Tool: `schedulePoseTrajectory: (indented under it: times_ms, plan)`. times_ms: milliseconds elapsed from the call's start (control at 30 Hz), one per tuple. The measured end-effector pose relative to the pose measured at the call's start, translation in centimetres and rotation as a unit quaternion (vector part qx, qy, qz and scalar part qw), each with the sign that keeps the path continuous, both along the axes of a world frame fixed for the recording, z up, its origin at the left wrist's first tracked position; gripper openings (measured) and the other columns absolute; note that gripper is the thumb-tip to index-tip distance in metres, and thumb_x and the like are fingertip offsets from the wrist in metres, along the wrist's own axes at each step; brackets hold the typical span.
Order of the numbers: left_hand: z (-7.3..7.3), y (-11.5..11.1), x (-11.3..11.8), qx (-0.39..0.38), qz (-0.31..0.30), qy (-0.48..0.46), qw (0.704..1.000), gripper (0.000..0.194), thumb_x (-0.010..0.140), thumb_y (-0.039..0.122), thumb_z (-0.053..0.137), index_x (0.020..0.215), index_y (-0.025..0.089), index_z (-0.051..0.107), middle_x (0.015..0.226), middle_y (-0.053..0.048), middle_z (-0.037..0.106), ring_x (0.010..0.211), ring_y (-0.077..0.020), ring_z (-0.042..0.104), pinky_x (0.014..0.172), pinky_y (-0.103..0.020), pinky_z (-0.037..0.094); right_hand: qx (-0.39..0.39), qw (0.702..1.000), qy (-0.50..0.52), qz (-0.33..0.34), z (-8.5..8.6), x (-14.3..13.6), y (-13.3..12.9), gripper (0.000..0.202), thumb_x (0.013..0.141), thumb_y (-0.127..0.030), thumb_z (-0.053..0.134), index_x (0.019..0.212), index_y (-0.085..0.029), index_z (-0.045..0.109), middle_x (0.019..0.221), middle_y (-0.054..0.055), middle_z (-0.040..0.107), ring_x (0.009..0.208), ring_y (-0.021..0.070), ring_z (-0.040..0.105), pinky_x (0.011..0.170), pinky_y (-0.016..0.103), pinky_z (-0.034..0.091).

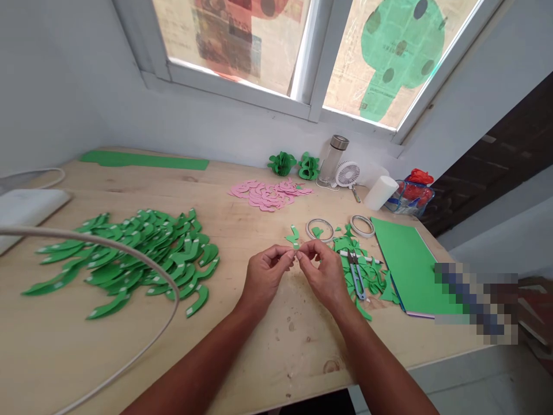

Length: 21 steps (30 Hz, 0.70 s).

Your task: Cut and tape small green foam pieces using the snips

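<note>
My left hand [266, 275] and my right hand [322, 272] meet over the middle of the table, fingertips pinched together. Between them they hold a small curved green paper piece [294, 235] with white patches on it; its lower end is hidden by the fingers. Just beyond my right hand lies a roll of tape [319, 230], with a second roll [362, 226] further right. Green paper scraps [375, 276] spread beside that hand, with blue-handled thread snips [356, 275] and a white pen [367, 259] on them. To the left is a heap of curved green paper pieces [142, 248], many bearing white patches.
A white cable [166, 271] arcs across the left front. Pink paper cutouts [268, 193], two green paper balls [282, 164], a glass bottle [333, 155], a small fan [348, 173] and a white roll [381, 192] stand or lie at the back. Green sheets [415, 265] lie right.
</note>
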<state>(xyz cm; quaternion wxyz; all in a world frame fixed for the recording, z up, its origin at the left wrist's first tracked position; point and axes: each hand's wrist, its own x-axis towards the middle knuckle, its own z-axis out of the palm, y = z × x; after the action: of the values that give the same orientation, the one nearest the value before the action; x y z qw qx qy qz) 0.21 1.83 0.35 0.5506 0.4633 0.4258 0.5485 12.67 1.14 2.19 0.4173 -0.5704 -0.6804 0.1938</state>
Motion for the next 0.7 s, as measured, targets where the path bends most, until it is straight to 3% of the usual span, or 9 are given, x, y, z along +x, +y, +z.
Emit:
schedulePoseTrajectory:
  times_ms: [200,400,500,633,700]
  plan:
    - [-0.2,0.0,0.1,0.005,0.003,0.015,1.0,0.017,0.072,0.03,0.061,0.067,0.016,0.069,0.064,-0.001,0.061,0.061,-0.0125,0.052,0.062,-0.023,0.044,-0.032,0.998,0.05,0.005,-0.6,0.2,0.3,0.008,0.074,-0.022,0.054,0.066,-0.019,0.054,0.065,-0.002,0.058,0.061,0.0122,0.049,0.062,0.025,0.038]
    - [-0.8,0.0,0.3,-0.022,0.012,-0.016,1.0,0.019,0.071,0.026,0.063,0.085,0.016,0.069,0.071,-0.001,0.067,0.065,-0.0131,0.058,0.064,-0.024,0.046,-0.109,0.967,0.231,0.013,-1.2,0.4,0.7,0.01,0.073,-0.027,0.056,0.068,-0.018,0.054,0.061,-0.003,0.053,0.056,0.0104,0.045,0.057,0.024,0.036]
    - [-1.0,0.0,0.3,-0.027,0.013,-0.033,0.999,0.028,0.07,0.025,0.064,0.097,0.016,0.064,0.07,-0.001,0.067,0.067,-0.0142,0.06,0.064,-0.025,0.046,-0.131,0.941,0.312,0.017,-1.3,0.3,0.6,0.013,0.071,-0.03,0.06,0.07,-0.018,0.055,0.071,-0.001,0.058,0.065,0.0118,0.051,0.062,0.024,0.038]
    - [-0.8,0.0,0.3,-0.052,0.021,-0.048,0.997,0.035,0.069,0.026,0.067,0.1,0.016,0.055,0.068,-0.001,0.068,0.065,-0.0151,0.062,0.062,-0.026,0.047,-0.146,0.93,0.338,0.018,-1.4,0.0,0.3,0.016,0.069,-0.032,0.063,0.068,-0.018,0.057,0.096,0.004,0.062,0.08,0.0154,0.057,0.068,0.025,0.041]
    - [-0.6,-0.2,0.4,-0.069,0.028,-0.049,0.996,0.032,0.067,0.026,0.068,0.094,0.016,0.053,0.064,-0.001,0.068,0.064,-0.0154,0.063,0.062,-0.026,0.047,-0.152,0.93,0.333,0.021,-1.4,-0.3,0.2,0.015,0.069,-0.032,0.063,0.068,-0.018,0.058,0.088,0.004,0.064,0.077,0.0158,0.057,0.068,0.027,0.043]
